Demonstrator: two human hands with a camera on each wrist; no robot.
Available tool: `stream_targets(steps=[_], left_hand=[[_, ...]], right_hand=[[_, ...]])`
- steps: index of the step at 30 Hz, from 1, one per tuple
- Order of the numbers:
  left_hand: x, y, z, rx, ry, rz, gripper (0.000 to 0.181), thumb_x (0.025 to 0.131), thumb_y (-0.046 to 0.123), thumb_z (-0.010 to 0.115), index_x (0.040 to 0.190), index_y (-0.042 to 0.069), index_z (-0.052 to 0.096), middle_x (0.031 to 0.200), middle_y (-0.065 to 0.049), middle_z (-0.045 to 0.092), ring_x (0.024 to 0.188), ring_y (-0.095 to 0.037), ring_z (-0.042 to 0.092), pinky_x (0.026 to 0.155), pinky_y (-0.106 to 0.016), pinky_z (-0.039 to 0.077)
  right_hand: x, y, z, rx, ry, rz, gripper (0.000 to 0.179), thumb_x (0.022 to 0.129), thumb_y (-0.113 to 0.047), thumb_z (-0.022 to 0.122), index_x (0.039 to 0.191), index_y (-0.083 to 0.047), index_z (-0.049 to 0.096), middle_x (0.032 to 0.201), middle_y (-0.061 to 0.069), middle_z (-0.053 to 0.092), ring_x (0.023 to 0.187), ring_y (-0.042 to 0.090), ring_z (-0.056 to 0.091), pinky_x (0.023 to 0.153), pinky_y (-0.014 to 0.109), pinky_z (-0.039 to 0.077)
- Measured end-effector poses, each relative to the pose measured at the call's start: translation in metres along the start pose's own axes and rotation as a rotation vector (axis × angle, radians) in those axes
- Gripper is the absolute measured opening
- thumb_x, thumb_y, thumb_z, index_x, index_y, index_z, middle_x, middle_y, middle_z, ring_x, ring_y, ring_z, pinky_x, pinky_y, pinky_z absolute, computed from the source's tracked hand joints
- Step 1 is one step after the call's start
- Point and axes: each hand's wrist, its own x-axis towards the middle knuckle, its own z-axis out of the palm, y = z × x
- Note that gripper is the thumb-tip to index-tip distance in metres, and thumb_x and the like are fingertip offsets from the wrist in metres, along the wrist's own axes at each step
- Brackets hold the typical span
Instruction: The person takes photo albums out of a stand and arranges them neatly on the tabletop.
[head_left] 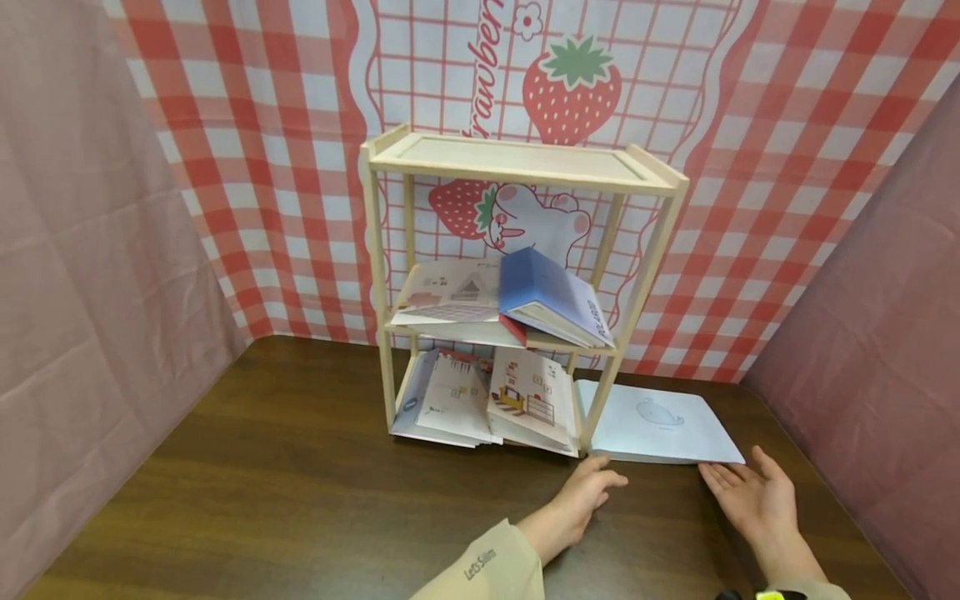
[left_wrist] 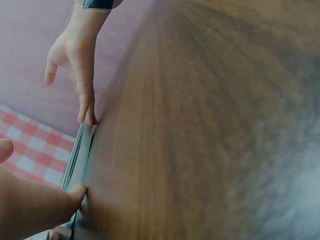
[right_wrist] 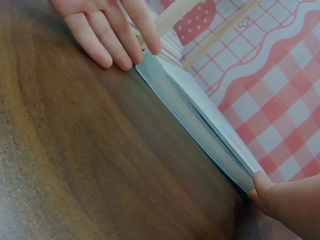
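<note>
A pale blue album [head_left: 660,421] with a whale drawn on its cover lies flat on the table, right of a wooden shelf [head_left: 525,171]. My right hand [head_left: 757,500] is at its near right corner, palm turned up, fingers straight against the edge and thumb held apart. At the near left corner, by the foot of the shelf, my left hand [head_left: 577,504] reaches out with extended fingers. In the right wrist view the album's page edge [right_wrist: 200,125] runs between both hands. The left wrist view shows the right hand's fingertips [left_wrist: 87,117] at the far end of that edge.
On the shelf's middle tier lie a white book [head_left: 450,292] and a blue album [head_left: 555,292], opened face down. Several books [head_left: 528,396] fill the lower tier. A checked strawberry cloth [head_left: 300,167] hangs behind, with pink cloth [head_left: 885,333] at the sides.
</note>
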Motion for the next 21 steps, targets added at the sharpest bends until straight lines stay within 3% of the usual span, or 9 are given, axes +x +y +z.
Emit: stream_targets(steps=[6, 21], left_hand=[[-0.002, 0.000, 0.001, -0.011, -0.018, -0.006, 0.061, 0.073, 0.005, 0.056, 0.128, -0.014, 0.038, 0.138, -0.025, 0.034, 0.129, -0.041, 0.028, 0.102, -0.051, 0.030], [-0.006, 0.000, -0.003, -0.034, -0.024, -0.028, 0.060, 0.074, 0.004, 0.054, 0.129, -0.013, 0.038, 0.137, -0.026, 0.036, 0.126, -0.040, 0.033, 0.102, -0.050, 0.031]], right_hand=[[-0.001, 0.001, 0.005, -0.003, -0.029, 0.004, 0.085, 0.094, -0.045, 0.033, 0.119, -0.031, -0.047, 0.128, -0.013, -0.051, 0.125, 0.007, -0.037, 0.109, 0.024, -0.010], [0.003, 0.007, 0.013, -0.099, 0.045, -0.039, 0.082, 0.094, -0.044, 0.031, 0.119, -0.036, -0.047, 0.133, -0.012, -0.046, 0.127, 0.008, -0.033, 0.110, 0.026, -0.006]])
